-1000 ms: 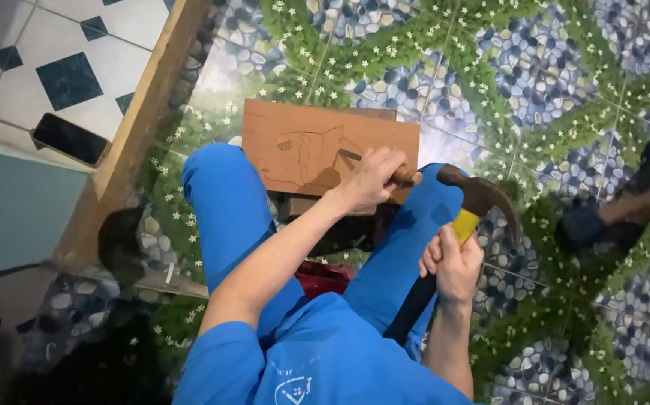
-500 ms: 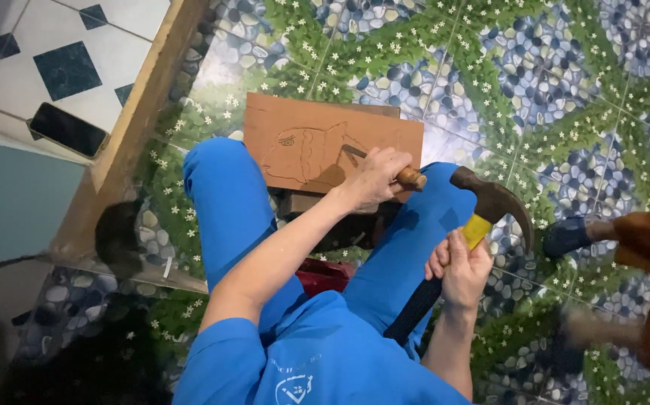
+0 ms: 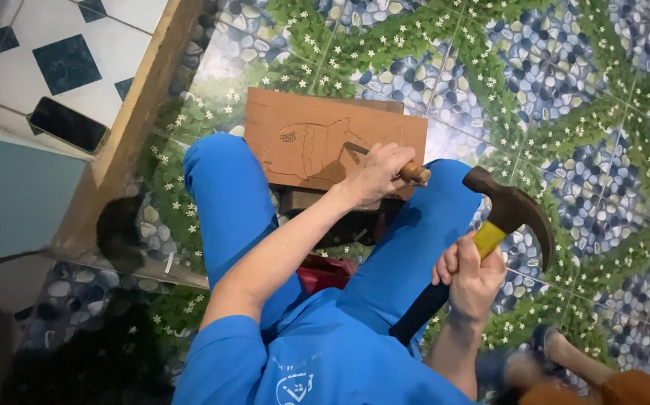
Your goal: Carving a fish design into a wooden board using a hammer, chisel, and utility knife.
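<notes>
while left hand (image 3: 376, 174) grips one chisel (image 3: 392, 163), right hand (image 3: 469, 276) grips one hammer (image 3: 490, 232).

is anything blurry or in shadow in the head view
Head view: the wooden board, left hand and hammer are sharp and evenly lit; the bottom right corner is smeared by motion blur; the lower left floor lies in deep shadow.

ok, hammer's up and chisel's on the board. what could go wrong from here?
1. The left hand wraps the chisel close to its wooden butt, so a hammer blow that lands off-centre could hit the fingers.
2. The carved wooden board rests between the knees on a small block, apparently unclamped; it may shift under a blow and spoil the fish outline.
3. The right hand grips the hammer near its head, which probably limits control.
</notes>
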